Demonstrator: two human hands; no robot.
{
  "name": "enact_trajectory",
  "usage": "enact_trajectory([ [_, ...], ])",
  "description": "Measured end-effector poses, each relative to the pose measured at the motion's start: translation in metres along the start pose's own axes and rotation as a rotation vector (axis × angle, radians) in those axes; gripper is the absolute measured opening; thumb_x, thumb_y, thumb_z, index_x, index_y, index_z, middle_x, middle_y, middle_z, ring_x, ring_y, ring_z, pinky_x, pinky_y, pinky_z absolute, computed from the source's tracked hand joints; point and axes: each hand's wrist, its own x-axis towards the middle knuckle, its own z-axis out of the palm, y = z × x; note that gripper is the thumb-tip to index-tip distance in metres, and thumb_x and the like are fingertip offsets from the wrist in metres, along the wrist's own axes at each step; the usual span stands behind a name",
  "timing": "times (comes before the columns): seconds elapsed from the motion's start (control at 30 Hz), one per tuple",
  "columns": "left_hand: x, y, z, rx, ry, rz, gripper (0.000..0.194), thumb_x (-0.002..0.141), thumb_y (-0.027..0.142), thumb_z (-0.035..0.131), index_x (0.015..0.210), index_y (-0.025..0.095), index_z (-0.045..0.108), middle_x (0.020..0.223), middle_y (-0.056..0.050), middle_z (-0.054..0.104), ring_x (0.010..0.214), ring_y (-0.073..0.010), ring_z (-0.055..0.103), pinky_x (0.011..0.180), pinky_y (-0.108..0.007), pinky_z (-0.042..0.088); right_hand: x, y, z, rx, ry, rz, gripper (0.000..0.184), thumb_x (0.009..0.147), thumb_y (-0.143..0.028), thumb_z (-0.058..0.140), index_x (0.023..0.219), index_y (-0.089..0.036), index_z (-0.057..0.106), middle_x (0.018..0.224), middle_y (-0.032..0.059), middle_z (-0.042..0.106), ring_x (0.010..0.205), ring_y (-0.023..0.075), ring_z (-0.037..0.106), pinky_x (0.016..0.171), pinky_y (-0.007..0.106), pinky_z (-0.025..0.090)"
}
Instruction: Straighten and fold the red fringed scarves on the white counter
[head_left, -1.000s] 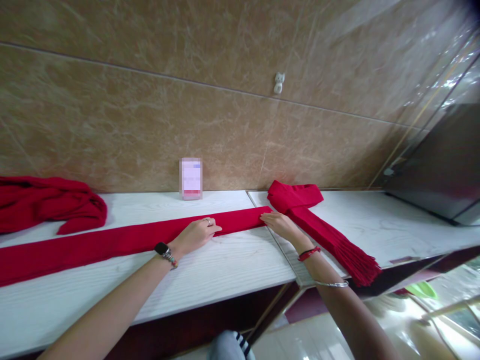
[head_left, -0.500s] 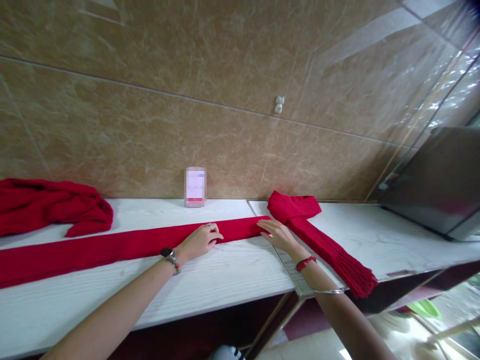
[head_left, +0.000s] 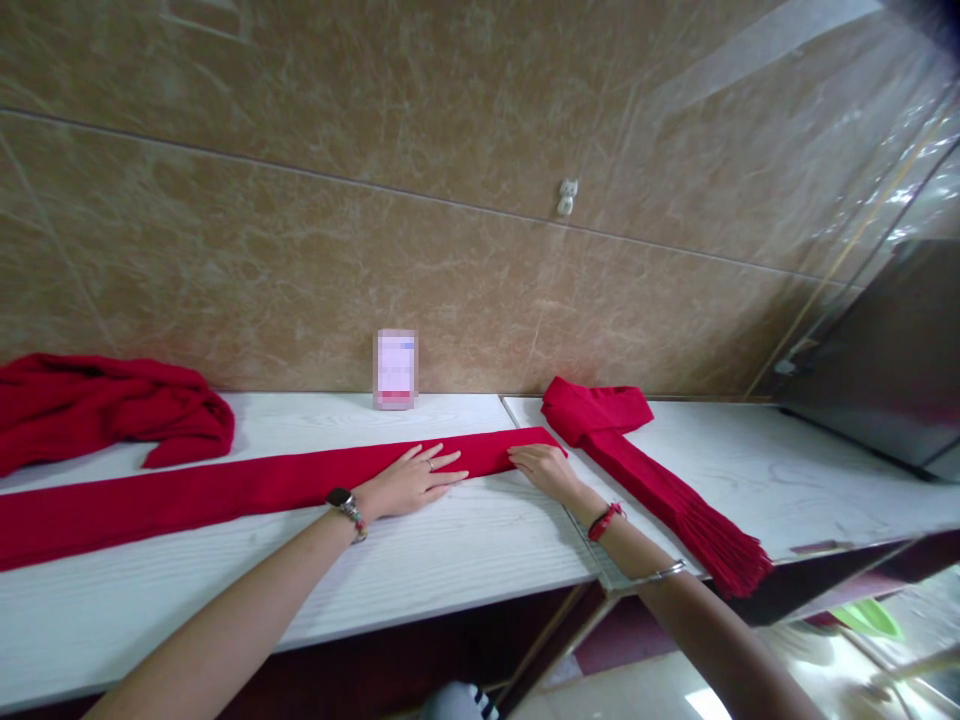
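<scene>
a long red fabric strip (head_left: 247, 487) lies flat; left hand (head_left: 409, 483) splayed on it, right hand (head_left: 547, 469) fingers narrow near its end, grip unclear; crumpled red cloth heap (head_left: 112, 405) behind it, unsmoothed.

Red cloth strip (head_left: 277, 482), one. Long, narrow, plain, with an even, matt surface. Condition: lies flat and largely smooth, edges fairly straight; number of layers cannot be told. Pose: extended lengthwise on the white table (head_left: 420, 560), rising slightly toward the right. Extent: from the left edge of the frame, where it is cut off, to just right of centre. Appears broadest at left, tapering rightward. Right end: slanted; partly hidden.
</scene>
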Motion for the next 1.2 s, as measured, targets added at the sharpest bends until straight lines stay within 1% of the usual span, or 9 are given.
enact_trajectory([
  [0.17, -0.002, 0.004, -0.006, -0.023, -0.027, 0.021, 0.039, 0.093, 0.034, 0.033, 0.131, 0.043, 0.032, 0.143, 0.006, 0.026, 0.133, -0.0266, 0.015, 0.103, -0.052, 0.014, 0.001, -0.008, -0.007, 0.055, -0.026, -0.038, 0.027, 0.083, -0.012, 0.045, 0.097, -0.019, 0.066, 0.11, 0.0078, 0.063, 0.101, 0.0207, 0.059, 0.089, 0.038, 0.047],
  [0.3, -0.002, 0.003, -0.004, -0.058, 0.007, 0.055, 0.038, 0.093, 0.033, 0.032, 0.131, 0.042, 0.033, 0.139, 0.007, 0.034, 0.133, -0.0256, 0.014, 0.103, -0.052, 0.013, 0.003, -0.014, -0.014, 0.152, -0.092, -0.119, 0.038, 0.082, -0.011, 0.047, 0.117, -0.022, 0.055, 0.127, 0.0074, 0.051, 0.12, 0.0207, 0.044, 0.1, 0.044, 0.036],
  [0.37, -0.003, 0.003, -0.002, -0.076, 0.012, 0.066, 0.038, 0.094, 0.032, 0.032, 0.131, 0.041, 0.033, 0.138, 0.008, 0.036, 0.133, -0.0253, 0.013, 0.104, -0.052, 0.012, 0.004, -0.016, -0.014, 0.205, -0.14, -0.154, 0.039, 0.084, -0.012, 0.045, 0.121, -0.024, 0.053, 0.129, 0.0068, 0.05, 0.123, 0.0203, 0.039, 0.102, 0.044, 0.034],
  [0.7, -0.004, 0.009, -0.009, -0.138, -0.024, 0.041, 0.038, 0.093, 0.029, 0.032, 0.13, 0.038, 0.038, 0.133, 0.007, 0.043, 0.133, -0.0265, 0.012, 0.102, -0.056, 0.011, 0.003, -0.008, -0.003, 0.362, -0.206, -0.141, 0.028, 0.086, -0.02, 0.045, 0.106, -0.026, 0.063, 0.114, 0.0049, 0.061, 0.115, 0.0199, 0.049, 0.102, 0.046, 0.033],
  [0.83, -0.004, 0.009, -0.007, -0.148, 0.05, 0.057, 0.038, 0.094, 0.03, 0.03, 0.131, 0.038, 0.035, 0.137, 0.005, 0.039, 0.133, -0.0234, 0.017, 0.104, -0.052, 0.01, 0.003, -0.01, -0.008, 0.382, -0.109, -0.1, 0.025, 0.085, -0.023, 0.047, 0.1, -0.024, 0.066, 0.112, 0.0061, 0.063, 0.111, 0.0212, 0.052, 0.1, 0.046, 0.035],
  [0.93, -0.002, 0.008, -0.003, -0.093, 0.155, -0.044, 0.041, 0.095, 0.034, 0.028, 0.136, 0.032, 0.028, 0.14, -0.001, 0.035, 0.132, -0.0226, 0.02, 0.104, -0.051, 0.01, 0.0, -0.001, -0.006, 0.327, 0.06, 0.068, 0.029, 0.085, -0.025, 0.044, 0.108, -0.023, 0.062, 0.112, 0.0073, 0.062, 0.111, 0.0222, 0.052, 0.096, 0.045, 0.04],
  [1.03, -0.001, 0.006, 0.003, -0.02, 0.142, -0.156, 0.045, 0.093, 0.043, 0.029, 0.136, 0.029, 0.03, 0.14, -0.004, 0.034, 0.132, -0.028, 0.019, 0.101, -0.057, 0.012, -0.003, 0.018, 0.003, 0.205, 0.155, 0.216, 0.032, 0.086, -0.025, 0.04, 0.111, -0.02, 0.06, 0.114, 0.0098, 0.06, 0.109, 0.0229, 0.053, 0.095, 0.043, 0.042],
  [1.1, -0.001, 0.005, 0.006, -0.001, 0.094, -0.169, 0.047, 0.092, 0.047, 0.028, 0.135, 0.029, 0.03, 0.141, -0.004, 0.032, 0.131, -0.0304, 0.019, 0.1, -0.059, 0.014, -0.001, 0.033, 0.012, 0.14, 0.117, 0.227, 0.033, 0.085, -0.024, 0.041, 0.111, -0.017, 0.059, 0.115, 0.0118, 0.06, 0.109, 0.0234, 0.053, 0.094, 0.042, 0.043],
  [1.2, -0.002, 0.004, 0.006, 0.002, 0.066, -0.156, 0.048, 0.092, 0.048, 0.026, 0.136, 0.03, 0.028, 0.142, -0.003, 0.03, 0.131, -0.031, 0.018, 0.099, -0.059, 0.014, 0.011, 0.054, 0.019, 0.073, -0.031, 0.161, 0.033, 0.079, -0.022, 0.049, 0.109, -0.013, 0.06, 0.111, 0.0159, 0.061, 0.105, 0.0254, 0.056, 0.09, 0.041, 0.045],
])
